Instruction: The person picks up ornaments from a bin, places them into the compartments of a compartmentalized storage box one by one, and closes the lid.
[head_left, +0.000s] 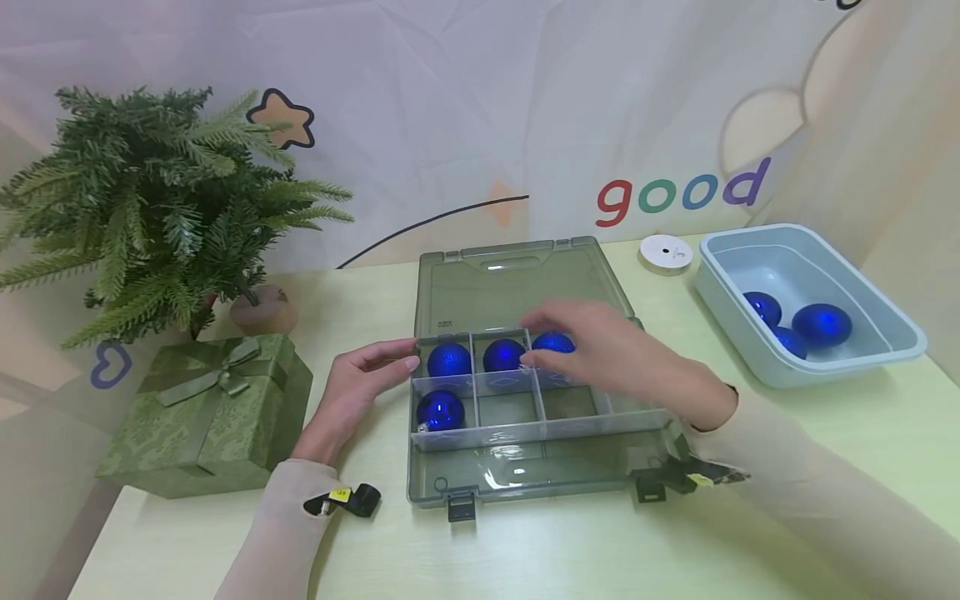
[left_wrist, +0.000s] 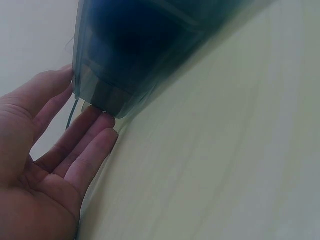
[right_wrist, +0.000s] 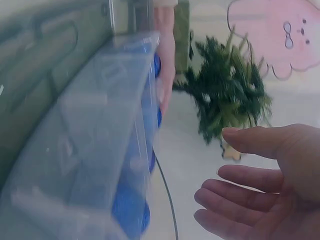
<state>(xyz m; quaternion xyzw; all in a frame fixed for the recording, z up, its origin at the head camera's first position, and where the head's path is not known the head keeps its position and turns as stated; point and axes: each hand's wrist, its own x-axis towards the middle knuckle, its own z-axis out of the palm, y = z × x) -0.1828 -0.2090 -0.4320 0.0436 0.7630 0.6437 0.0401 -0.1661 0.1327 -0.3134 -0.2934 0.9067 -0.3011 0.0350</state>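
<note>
Nearest me, on the pale bench, two black latches jut toward the person from the front edge of a see-through green case. The case lies flat and open, its long axis running left to right, square to the person. Behind its long front compartment come two rows of smaller ones. In the front row, a shiny blue ball sits in the leftmost compartment, its silver cap pointing to the person and a little left.

The left hand rests against the case's left end, thumb and slightly bent fingers touching the corner. The right hand hovers over the back row, its fingers spread and loosely bent, pinching nothing. Back there, a left ball, a middle ball and a third ball fill the first three compartments; the hand hides the fourth from above.

Left of the case stands a green gift box. The lid leans back, handle side toward the wall. To the right, a light-blue tub holds more blue balls, with a white spool just beside it. A small fir tree rises behind the gift box, before a printed cloth.
</note>
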